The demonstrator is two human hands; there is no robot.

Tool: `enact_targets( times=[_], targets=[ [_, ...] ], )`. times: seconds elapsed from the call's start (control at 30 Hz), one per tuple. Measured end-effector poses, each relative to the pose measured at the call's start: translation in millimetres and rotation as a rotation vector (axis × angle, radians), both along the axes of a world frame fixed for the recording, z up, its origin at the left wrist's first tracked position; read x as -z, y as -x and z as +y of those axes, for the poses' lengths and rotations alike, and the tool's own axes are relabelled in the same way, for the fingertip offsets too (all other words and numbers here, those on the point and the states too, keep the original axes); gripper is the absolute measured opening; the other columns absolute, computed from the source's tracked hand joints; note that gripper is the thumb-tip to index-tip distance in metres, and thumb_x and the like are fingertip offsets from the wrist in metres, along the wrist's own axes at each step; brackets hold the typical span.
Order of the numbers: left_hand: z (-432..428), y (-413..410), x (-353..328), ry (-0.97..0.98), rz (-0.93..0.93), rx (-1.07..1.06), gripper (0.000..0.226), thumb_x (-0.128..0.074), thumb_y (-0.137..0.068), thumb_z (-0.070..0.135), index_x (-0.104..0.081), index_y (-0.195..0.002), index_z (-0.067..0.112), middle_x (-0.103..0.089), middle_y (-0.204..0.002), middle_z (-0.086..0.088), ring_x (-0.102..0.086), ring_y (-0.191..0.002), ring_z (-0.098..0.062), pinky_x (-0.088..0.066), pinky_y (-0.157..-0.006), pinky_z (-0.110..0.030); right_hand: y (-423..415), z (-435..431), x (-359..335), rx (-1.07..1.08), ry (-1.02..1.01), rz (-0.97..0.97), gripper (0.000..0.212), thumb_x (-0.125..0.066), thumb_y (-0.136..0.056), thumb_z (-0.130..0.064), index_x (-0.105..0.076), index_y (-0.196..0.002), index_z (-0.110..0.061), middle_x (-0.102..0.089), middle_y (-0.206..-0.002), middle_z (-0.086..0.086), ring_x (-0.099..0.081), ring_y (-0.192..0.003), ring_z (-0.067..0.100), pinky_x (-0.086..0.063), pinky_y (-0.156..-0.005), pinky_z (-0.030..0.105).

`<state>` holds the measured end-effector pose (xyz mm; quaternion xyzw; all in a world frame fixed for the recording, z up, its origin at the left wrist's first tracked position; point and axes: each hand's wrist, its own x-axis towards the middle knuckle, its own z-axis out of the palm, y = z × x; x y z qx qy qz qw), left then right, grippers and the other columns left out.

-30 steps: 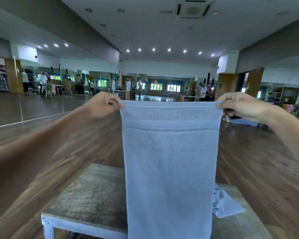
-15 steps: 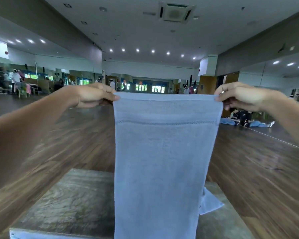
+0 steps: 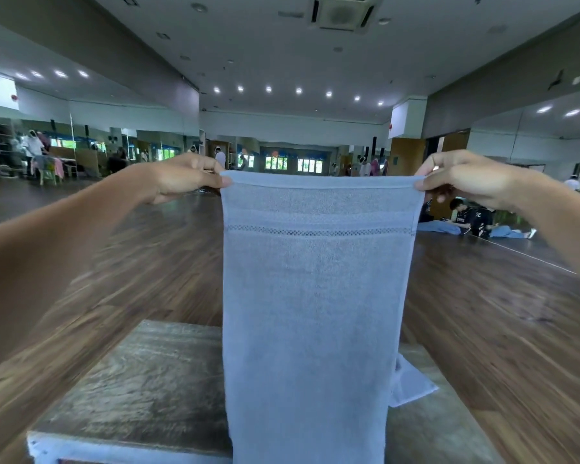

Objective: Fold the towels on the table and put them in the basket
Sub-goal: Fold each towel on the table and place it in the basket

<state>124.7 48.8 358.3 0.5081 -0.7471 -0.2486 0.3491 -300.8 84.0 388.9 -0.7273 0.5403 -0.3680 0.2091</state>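
Mirrored hall, worn grey wooden counter [image 3: 141,390] below: your left hand [image 3: 178,179] and right hand [image 3: 462,177] each pinch a top corner of the pale blue terry towel [image 3: 315,296], which hangs lengthwise straight down between them, both hands equally near.

This is a large open hall, much like a dance studio. A dark wood-plank floor [image 3: 482,313] runs far back. Tall mirror panels [image 3: 81,135] line the left wall, with more on the right. The white ceiling [image 3: 248,38] carries rows of recessed spotlights [image 3: 268,89] and an air-conditioning cassette [image 3: 344,11]. Far off on the left, people [image 3: 31,145] stand in a group. One person [image 3: 466,216] sits on the floor at right.
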Motion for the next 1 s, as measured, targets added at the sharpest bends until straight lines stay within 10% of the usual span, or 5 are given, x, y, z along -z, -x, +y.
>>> enact_targets(
  times=[0.2,0.53,0.63,0.87,1.0],
  targets=[
    [-41.0,-26.9,-1.6,-0.012,-0.089,-0.011,0.041,-0.072,-0.075,0.055,-0.069,-0.104,0.026,-0.068,-0.115,-0.005,-0.060,-0.115,-0.030,-0.039,-0.105,-0.054,7.5,-5.7,-5.6,-0.081,-0.079,-0.123,0.019,-0.052,-0.090,0.004,-0.058,-0.079,-0.010,-0.068,-0.068,0.001,-0.051,-0.064,0.014,-0.039,-0.055,0.022],
    [-74.2,16.9,23.0,0.085,-0.025,-0.158,0.012,-0.065,-0.089,0.027,-0.064,-0.089,0.016,-0.065,-0.114,-0.008,-0.057,-0.111,-0.024,-0.037,-0.105,-0.039,-6.4,-74.2,24.2,0.120,-0.002,0.027,0.005,-0.056,-0.093,-0.007,-0.055,-0.094,-0.012,-0.063,-0.105,0.010,-0.053,-0.084,0.016,-0.041,-0.060,0.024],
    [-104.9,24.5,32.3,0.167,0.032,-0.226,0.011,-0.064,-0.090,0.024,-0.063,-0.092,0.014,-0.065,-0.101,-0.007,-0.056,-0.082,-0.014,-0.038,-0.085,-0.029,-8.8,-110.0,32.7,0.176,0.073,0.028,0.005,-0.059,-0.092,-0.011,-0.056,-0.092,-0.014,-0.063,-0.111,0.014,-0.053,-0.088,0.019,-0.041,-0.064,0.027],
    [-154.1,31.6,60.2,0.350,0.044,-0.337,0.017,-0.063,-0.090,0.025,-0.066,-0.097,0.009,-0.053,-0.068,0.003,-0.047,-0.065,-0.013,-0.037,-0.064,-0.022,-17.5,-162.0,60.0,0.218,0.171,-0.078,0.016,-0.061,-0.090,-0.009,-0.054,-0.081,-0.019,-0.065,-0.107,0.015,-0.055,-0.077,0.011,-0.043,-0.055,0.018],
    [-164.5,26.4,124.1,0.289,-0.082,-0.290,0.015,-0.061,-0.092,0.029,-0.064,-0.092,0.014,-0.059,-0.082,0.002,-0.053,-0.079,-0.017,-0.037,-0.063,-0.025,-16.5,-175.6,123.3,0.210,0.074,-0.038,0.011,-0.061,-0.091,-0.011,-0.057,-0.082,-0.018,-0.065,-0.091,0.008,-0.056,-0.075,0.010,-0.041,-0.060,0.021]
  ],
)
